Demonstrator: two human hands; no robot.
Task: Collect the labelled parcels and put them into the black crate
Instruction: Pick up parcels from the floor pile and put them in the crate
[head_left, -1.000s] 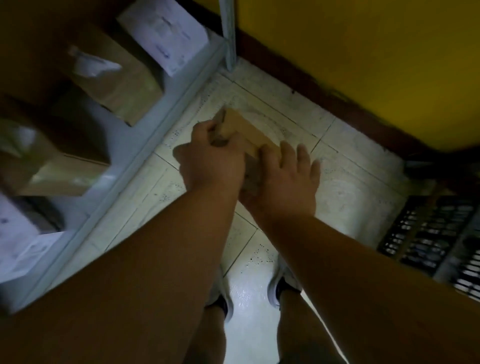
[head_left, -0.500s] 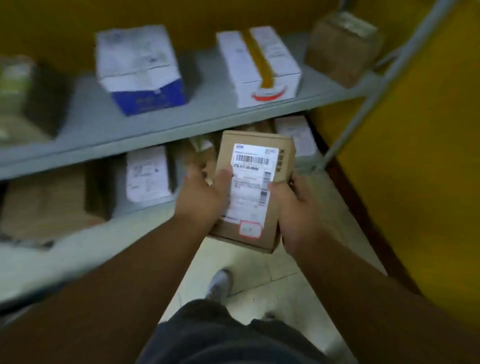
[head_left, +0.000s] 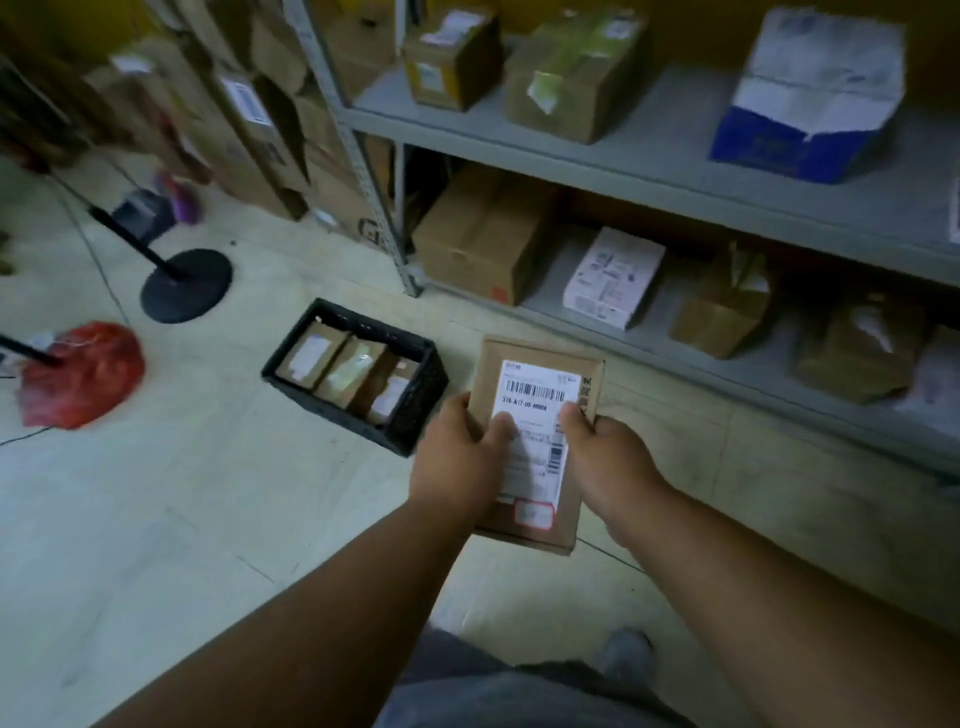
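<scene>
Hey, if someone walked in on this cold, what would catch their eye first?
First the brown parcel in the middle, white barcode label facing up, gripped by the left hand and right hand. Next, the black crate on the floor just to its left, three labelled parcels already inside. Then the red bag at far left on the floor, and the grey shelves of boxes at right.

The white label (head_left: 535, 431) on the brown parcel (head_left: 532, 447) carries a barcode and, below it, the code "376-A17-05-MMM", the last character unclear. The smaller print beneath is too blurred to read, as are the labels on the other boxes.
</scene>
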